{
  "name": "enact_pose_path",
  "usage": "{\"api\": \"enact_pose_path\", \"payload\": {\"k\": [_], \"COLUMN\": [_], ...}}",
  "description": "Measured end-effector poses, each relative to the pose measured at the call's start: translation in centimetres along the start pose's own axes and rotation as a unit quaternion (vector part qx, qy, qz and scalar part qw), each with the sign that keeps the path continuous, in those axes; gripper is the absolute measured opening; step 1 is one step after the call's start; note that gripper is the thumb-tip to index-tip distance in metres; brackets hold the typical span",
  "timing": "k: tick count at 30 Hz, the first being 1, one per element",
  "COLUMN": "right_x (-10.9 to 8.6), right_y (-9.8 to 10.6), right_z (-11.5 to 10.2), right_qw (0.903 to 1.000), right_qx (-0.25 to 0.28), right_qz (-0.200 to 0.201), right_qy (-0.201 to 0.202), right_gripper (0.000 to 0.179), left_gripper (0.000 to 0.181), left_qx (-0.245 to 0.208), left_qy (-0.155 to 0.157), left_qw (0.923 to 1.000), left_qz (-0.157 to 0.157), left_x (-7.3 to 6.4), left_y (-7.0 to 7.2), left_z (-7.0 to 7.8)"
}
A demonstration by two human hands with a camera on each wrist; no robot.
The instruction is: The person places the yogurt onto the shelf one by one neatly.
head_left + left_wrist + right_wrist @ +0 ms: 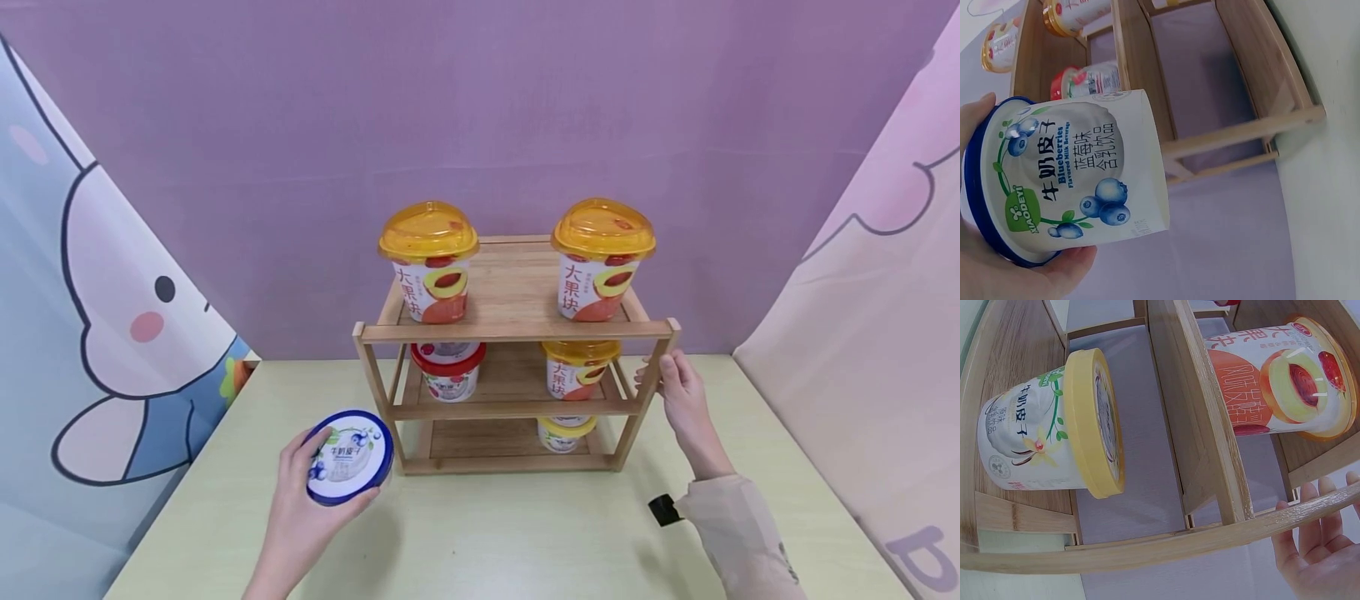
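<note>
My left hand (303, 492) grips a blueberry milk cup (1079, 178) by its blue lid (349, 457), thumb and fingers on opposite sides of the rim. The cup is off the table, to the left of a three-tier wooden rack (517, 332). At the rack's right side, my right hand (682, 396) holds the front upright post (1285, 515), fingers curled round it. Two yellow-lidded peach cups (438, 287) stand on the top shelf. The middle shelf bears a red-lidded cup (450, 379) at left and another peach cup (573, 379) at right.
A yellow-lidded vanilla cup (1035, 431) sits at the right of the bottom shelf. The rack stands on a pale table (480, 533), before a purple backdrop (480, 108). A black strap (664, 510) hangs by the right sleeve. Printed curtains (150, 400) flank both sides.
</note>
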State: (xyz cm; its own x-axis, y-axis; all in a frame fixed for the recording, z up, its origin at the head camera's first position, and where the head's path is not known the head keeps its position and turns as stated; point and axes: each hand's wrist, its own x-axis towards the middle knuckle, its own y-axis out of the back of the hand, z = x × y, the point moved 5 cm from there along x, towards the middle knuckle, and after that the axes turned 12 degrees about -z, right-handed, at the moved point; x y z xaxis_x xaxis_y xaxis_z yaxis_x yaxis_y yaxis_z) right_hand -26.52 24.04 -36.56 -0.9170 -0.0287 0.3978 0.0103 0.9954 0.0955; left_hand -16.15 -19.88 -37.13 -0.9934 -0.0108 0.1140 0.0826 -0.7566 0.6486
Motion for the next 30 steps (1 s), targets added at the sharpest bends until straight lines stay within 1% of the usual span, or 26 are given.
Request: {"api": "enact_pose_path", "payload": {"k": [4,9,13,17,21,26,30], "right_x": [0.0,-0.1,-0.1,-0.1,0.0,0.0,0.0], "right_y": [0.0,0.0,-0.1,-0.1,-0.1,0.0,0.0], "right_z": [0.0,-0.1,-0.1,-0.2,-0.2,-0.1,0.0], "right_qw": [0.9999,1.0,0.999,0.9983,0.9989,0.9995,0.9996], "right_qx": [-0.009,0.008,0.038,0.048,0.038,0.027,0.025], "right_qz": [0.002,0.0,-0.001,-0.001,-0.001,-0.002,-0.004], "right_qy": [-0.005,0.004,0.023,0.032,0.027,0.015,0.014], "right_gripper": [0.021,0.024,0.023,0.022,0.022,0.022,0.022], "left_gripper": [0.088,0.089,0.089,0.088,0.089,0.089,0.088], "left_qx": [-0.002,-0.01,-0.017,-0.028,-0.034,-0.034,-0.028], "left_qy": [-0.008,-0.015,-0.03,-0.048,-0.055,-0.069,-0.067], "left_qw": [0.9999,0.9995,0.9991,0.9983,0.9977,0.997,0.9973], "left_qz": [-0.012,-0.026,-0.023,-0.017,-0.017,-0.01,-0.014], "left_x": [-0.2,-0.2,-0.2,-0.1,0.1,0.3,0.5], "left_y": [-0.8,-2.0,-2.9,-3.9,-5.0,-6.2,-7.1], "left_z": [0.4,0.7,0.9,0.8,0.7,0.7,0.5]}}
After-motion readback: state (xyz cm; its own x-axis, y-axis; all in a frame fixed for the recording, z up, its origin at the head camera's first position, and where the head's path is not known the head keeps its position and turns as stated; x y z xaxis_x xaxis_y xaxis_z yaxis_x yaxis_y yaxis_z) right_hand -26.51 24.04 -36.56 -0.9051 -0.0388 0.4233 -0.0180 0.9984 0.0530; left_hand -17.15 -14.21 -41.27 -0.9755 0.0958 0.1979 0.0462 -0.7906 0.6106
